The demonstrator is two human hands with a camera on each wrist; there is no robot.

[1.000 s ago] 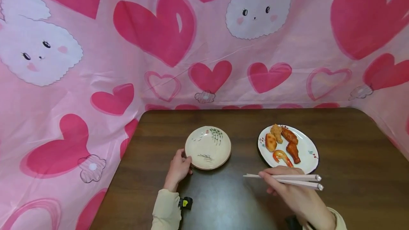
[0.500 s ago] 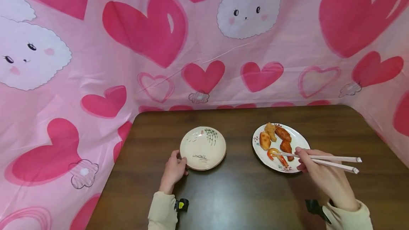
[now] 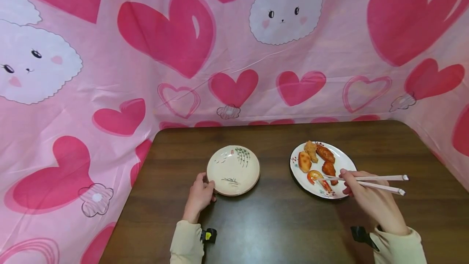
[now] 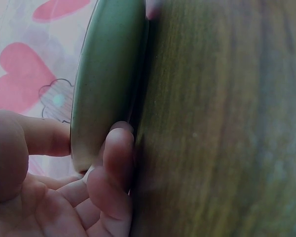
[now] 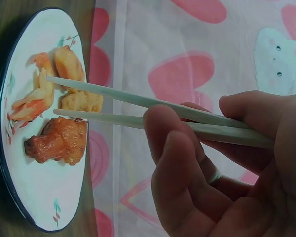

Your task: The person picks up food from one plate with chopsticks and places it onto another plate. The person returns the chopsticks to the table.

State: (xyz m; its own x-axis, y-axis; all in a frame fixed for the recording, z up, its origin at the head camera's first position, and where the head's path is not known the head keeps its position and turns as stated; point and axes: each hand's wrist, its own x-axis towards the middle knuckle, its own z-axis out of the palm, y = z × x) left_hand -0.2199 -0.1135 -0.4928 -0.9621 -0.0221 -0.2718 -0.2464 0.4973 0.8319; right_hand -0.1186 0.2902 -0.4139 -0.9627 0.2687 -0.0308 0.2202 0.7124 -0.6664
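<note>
My left hand (image 3: 199,196) grips the near-left edge of a cream plate (image 3: 234,170) painted with green leaves. In the left wrist view the thumb is at the rim and the fingers (image 4: 119,153) curl under the plate's side. A pair of pale chopsticks (image 3: 384,178) is held in my right hand (image 3: 377,201), tips slightly apart. Those tips are right at an orange-and-white shrimp (image 3: 319,179) on the white plate (image 3: 342,164). In the right wrist view a browned drumstick (image 5: 59,140) lies just beside the lower chopstick's tip.
The white plate also bears a golden oval piece (image 3: 304,161), a crumbed piece (image 3: 311,151) and a glazed chicken wing (image 3: 325,153). Both plates stand on a dark wooden table (image 3: 278,211). A pink heart-printed cloth (image 3: 227,52) hangs behind and at the sides.
My right hand has moved right and away from me, carrying the chopstick tips over the white plate to the shrimp. The view has turned slightly right. My left hand stays on the cream plate.
</note>
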